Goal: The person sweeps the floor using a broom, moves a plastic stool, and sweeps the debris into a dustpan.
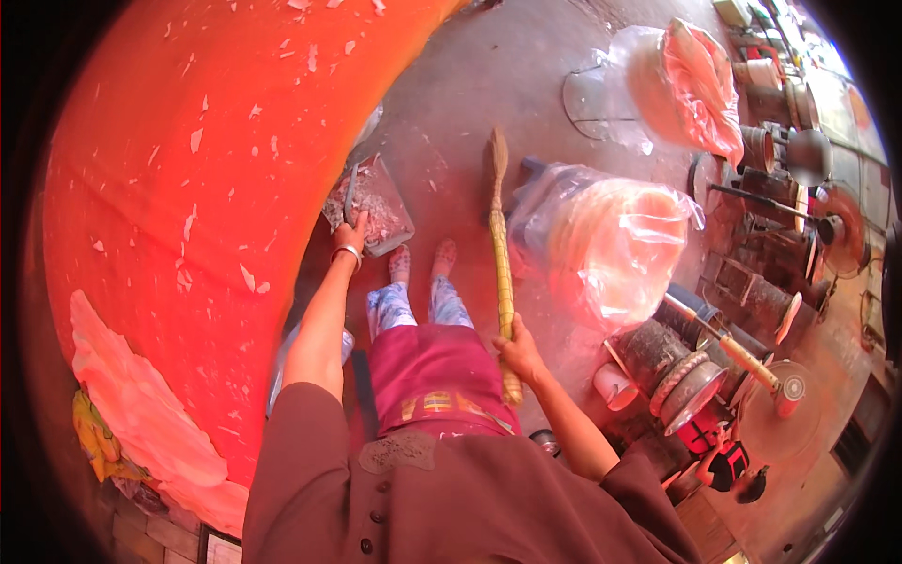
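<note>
My left hand point(351, 235) is closed on the handle of a grey dustpan point(387, 246), low in front of my left foot. Pale flakes and scraps point(379, 202) fill the pan. Along my right side, my right hand point(520, 353) wraps round the upper part of a long yellowish broom point(502, 273). The broom's brush end point(498, 150) points away from me and lies over the grey floor. Left of the dustpan hangs or stretches a large orange sheet point(178, 141) dotted with white flakes.
To the right stands a plastic-wrapped stack of pale round pieces point(611, 240). Farther off is a bulging bag point(700, 85) beside a wire-framed stand. Pots, a pink bucket point(614, 386) and a fan point(836, 230) crowd the right edge. Another person point(728, 465) sits at lower right.
</note>
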Available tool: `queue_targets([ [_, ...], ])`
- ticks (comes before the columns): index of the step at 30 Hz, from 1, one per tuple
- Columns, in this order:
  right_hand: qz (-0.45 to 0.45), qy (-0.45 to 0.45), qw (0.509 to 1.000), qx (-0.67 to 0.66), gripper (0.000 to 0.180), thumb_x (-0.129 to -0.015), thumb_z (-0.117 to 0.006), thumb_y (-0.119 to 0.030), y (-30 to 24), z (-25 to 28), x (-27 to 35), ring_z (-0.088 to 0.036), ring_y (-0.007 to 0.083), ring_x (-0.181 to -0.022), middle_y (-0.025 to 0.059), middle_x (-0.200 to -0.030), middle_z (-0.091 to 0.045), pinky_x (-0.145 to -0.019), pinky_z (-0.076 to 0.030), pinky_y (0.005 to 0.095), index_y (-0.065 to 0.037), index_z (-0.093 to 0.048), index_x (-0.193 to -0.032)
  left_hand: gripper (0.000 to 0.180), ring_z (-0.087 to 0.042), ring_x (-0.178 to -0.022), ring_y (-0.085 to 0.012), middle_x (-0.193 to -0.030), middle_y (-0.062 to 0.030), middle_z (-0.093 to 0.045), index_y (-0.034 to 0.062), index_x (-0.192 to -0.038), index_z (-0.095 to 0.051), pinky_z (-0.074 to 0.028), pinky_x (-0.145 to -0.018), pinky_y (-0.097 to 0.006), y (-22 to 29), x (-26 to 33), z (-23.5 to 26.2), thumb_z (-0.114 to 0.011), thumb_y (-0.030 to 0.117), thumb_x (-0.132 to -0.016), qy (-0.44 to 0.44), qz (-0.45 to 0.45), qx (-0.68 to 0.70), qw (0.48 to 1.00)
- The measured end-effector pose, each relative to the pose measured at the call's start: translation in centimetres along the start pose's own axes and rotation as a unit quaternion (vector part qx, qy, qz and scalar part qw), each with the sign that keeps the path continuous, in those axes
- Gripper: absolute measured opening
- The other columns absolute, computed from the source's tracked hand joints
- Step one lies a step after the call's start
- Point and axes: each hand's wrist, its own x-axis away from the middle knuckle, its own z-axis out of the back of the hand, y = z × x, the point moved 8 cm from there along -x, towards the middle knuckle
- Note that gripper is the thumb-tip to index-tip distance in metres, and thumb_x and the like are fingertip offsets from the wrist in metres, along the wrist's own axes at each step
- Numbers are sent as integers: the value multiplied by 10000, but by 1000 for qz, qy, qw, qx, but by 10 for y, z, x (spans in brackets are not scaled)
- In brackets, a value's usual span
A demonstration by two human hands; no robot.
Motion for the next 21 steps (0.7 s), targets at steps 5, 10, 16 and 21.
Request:
queue_targets([
  [5, -102, -109, 965, -216, 245, -820, -555, -24, -58, -58, -27, -572, 203, -532, 114, -733, -544, -452, -486, 330, -9, -438, -1034, 793, -597, -985, -433, -956, -337, -615, -112, -923, -644, -481, -817, -446, -3, 14, 9, -552, 663, -780, -7, 25, 15, 1000],
  [10, -111, -162, 926, -323, 244, -827, -559, -8, -103, -55, 2, -550, 151, -515, 61, -723, -533, -449, -471, 275, -17, -464, -1052, 815, -607, -982, -427, -957, -331, -620, -115, -936, -635, -476, -806, -445, -13, 17, 6, -544, 679, -777, -5, 50, 2, 999],
  [16, -21, -121, 990, -74, 641, -838, -571, -114, -72, 3, 34, -631, 252, -635, 158, -853, -628, -563, -513, 348, 5, -295, -1404, 745, -610, -953, -434, -947, -317, -627, -99, -931, -640, -488, -804, -453, -21, 5, -16, -566, 629, -789, 12, 46, 8, 999],
  [21, -18, -83, 985, 149, 763, -809, -579, -163, -66, 23, 25, -624, 423, -894, 311, -1017, -604, -769, -497, 435, 11, -187, -1439, 787, -584, -1016, -434, -1019, -334, -602, -112, -1034, -603, -470, -851, -443, -18, 1, -39, -575, 632, -780, -40, 63, 21, 997],
])
